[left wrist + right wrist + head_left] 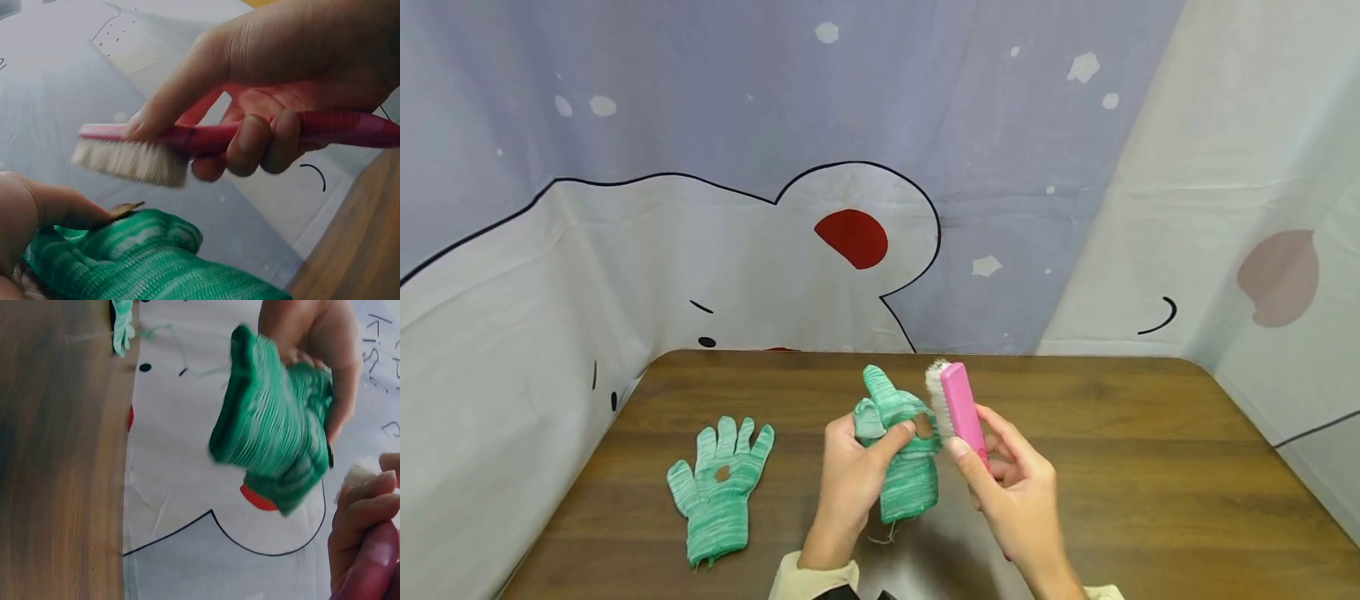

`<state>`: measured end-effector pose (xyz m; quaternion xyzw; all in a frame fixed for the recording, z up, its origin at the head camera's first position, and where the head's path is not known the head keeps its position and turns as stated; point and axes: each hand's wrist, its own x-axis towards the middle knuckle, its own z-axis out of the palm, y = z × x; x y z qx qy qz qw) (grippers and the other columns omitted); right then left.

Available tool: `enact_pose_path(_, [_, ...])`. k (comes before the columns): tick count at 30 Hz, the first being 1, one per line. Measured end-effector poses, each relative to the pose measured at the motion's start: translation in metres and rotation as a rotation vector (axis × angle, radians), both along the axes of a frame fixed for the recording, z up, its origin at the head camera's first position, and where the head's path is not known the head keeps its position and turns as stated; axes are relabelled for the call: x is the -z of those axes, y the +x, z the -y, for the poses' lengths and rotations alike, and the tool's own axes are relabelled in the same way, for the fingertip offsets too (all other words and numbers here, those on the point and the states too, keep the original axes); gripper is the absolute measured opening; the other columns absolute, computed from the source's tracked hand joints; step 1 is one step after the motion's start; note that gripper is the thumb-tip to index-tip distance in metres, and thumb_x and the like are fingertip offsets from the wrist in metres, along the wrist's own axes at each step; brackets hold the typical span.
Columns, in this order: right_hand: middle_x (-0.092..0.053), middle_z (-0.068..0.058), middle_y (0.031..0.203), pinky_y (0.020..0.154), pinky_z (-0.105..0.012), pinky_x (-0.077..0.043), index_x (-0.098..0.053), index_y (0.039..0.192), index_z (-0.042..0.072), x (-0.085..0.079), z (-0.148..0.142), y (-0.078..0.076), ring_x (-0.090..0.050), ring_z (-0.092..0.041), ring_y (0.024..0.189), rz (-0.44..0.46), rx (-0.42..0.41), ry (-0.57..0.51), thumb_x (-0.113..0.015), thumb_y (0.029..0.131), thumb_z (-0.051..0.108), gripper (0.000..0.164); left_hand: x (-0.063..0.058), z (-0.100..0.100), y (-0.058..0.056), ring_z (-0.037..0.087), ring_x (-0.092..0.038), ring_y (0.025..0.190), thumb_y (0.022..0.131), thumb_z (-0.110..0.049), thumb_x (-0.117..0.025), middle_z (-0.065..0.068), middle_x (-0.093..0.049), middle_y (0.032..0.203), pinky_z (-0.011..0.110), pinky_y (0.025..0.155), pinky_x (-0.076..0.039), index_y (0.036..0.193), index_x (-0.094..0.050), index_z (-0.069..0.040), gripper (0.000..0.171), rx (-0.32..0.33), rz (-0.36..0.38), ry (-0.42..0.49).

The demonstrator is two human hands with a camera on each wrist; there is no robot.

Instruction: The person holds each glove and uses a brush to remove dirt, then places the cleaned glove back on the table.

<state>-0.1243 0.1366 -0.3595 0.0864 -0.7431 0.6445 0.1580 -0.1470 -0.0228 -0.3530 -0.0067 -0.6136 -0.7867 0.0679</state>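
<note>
My left hand (859, 471) grips a green striped knit glove (910, 487) above the table, thumb pressed beside a brown patch (922, 426) on it. Some of the glove's fingers are bunched; one points up. My right hand (1018, 483) holds a pink brush (962, 408) by its handle, thumb along the back. Its pale bristles (128, 161) face the glove and, in the head view, come right up to its edge near the patch. From the left wrist, the bristles show above the glove (144, 256). The right wrist view has the glove's cuff (234, 400) toward the camera.
A second green glove (718, 508) lies flat on the wooden table (1120, 467) at the left, fingers pointing away, with a brown spot (722, 473) on it. Loose threads (883, 536) dangle from the held glove's cuff. A printed curtain (737, 250) hangs behind the table.
</note>
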Motion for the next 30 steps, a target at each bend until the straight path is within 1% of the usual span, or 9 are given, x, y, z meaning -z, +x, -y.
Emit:
enact_pose_path(3, [-0.061,-0.008,0.082,0.035,-0.025,-0.040,-0.055,0.125,0.017,0.003,0.004,0.002,-0.049,-0.012,0.042,-0.001,-0.008,0.036,-0.069,0.081,0.008,0.047,0.000,-0.001,0.000,0.020,-0.064,0.067,0.077,-0.004,-0.070,0.014,-0.066,0.080,0.037,0.063,-0.054,0.092,-0.064,0.006,0.019,0.021,0.004,-0.018])
enact_pose_path(7, [-0.061,-0.004,0.081,0.036,-0.026,-0.041,-0.057,0.121,0.024,0.004,0.008,0.003,-0.051,-0.013,0.043,0.037,0.028,0.068,-0.073,0.078,0.014,0.047,0.000,-0.002,-0.001,0.018,-0.063,0.066,0.077,-0.005,-0.070,0.013,-0.065,0.078,0.036,0.063,-0.054,0.090,-0.064,0.006,0.018,0.009,-0.008,-0.031])
enact_pose_path(10, [-0.061,-0.004,0.080,0.036,-0.026,-0.041,-0.058,0.120,0.025,0.002,0.008,0.002,-0.050,-0.012,0.041,0.047,0.045,0.082,-0.073,0.078,0.016,0.045,0.000,-0.001,-0.001,0.018,-0.063,0.065,0.077,-0.005,-0.071,0.013,-0.065,0.077,0.037,0.063,-0.054,0.089,-0.065,0.006,0.018,0.008,-0.010,-0.012])
enact_pose_path(14, [-0.061,-0.005,0.078,0.035,-0.025,-0.041,-0.058,0.119,0.024,0.001,0.006,0.000,-0.050,-0.011,0.039,0.033,0.070,0.108,-0.073,0.078,0.018,0.044,0.001,-0.001,-0.001,0.019,-0.064,0.067,0.078,-0.005,-0.069,0.015,-0.066,0.079,0.038,0.064,-0.054,0.092,-0.064,0.008,0.019,0.038,-0.001,0.044])
enact_pose_path(16, [-0.061,-0.005,0.077,0.036,-0.026,-0.041,-0.058,0.119,0.026,0.001,0.005,-0.001,-0.051,-0.013,0.040,0.037,0.087,0.115,-0.074,0.078,0.020,0.044,0.001,-0.001,-0.001,0.020,-0.065,0.070,0.079,-0.005,-0.068,0.015,-0.066,0.082,0.038,0.066,-0.054,0.094,-0.064,0.008,0.021,0.046,0.003,0.063])
enact_pose_path(20, [-0.063,-0.005,0.078,0.037,-0.027,-0.042,-0.058,0.118,0.028,0.001,0.002,-0.004,-0.054,-0.015,0.043,0.062,0.103,0.123,-0.075,0.077,0.023,0.045,0.001,-0.001,-0.001,0.019,-0.064,0.074,0.079,-0.005,-0.068,0.015,-0.067,0.084,0.036,0.069,-0.053,0.095,-0.064,0.009,0.022,0.045,0.008,0.069])
enact_pose_path(26, [-0.064,-0.005,0.079,0.038,-0.027,-0.043,-0.059,0.119,0.026,0.003,-0.002,-0.007,-0.056,-0.013,0.045,0.079,0.113,0.141,-0.075,0.077,0.022,0.045,0.002,-0.001,-0.002,0.018,-0.064,0.075,0.079,-0.004,-0.067,0.014,-0.067,0.084,0.035,0.071,-0.053,0.096,-0.064,0.009,0.022,0.046,0.031,0.070])
enact_pose_path(30, [-0.064,-0.007,0.079,0.037,-0.026,-0.043,-0.059,0.119,0.022,0.003,-0.005,-0.009,-0.054,-0.014,0.043,0.098,0.108,0.138,-0.075,0.077,0.022,0.045,0.004,0.001,-0.004,0.018,-0.064,0.077,0.078,-0.003,-0.067,0.011,-0.067,0.083,0.035,0.072,-0.052,0.097,-0.062,0.010,0.023,0.061,0.059,0.112])
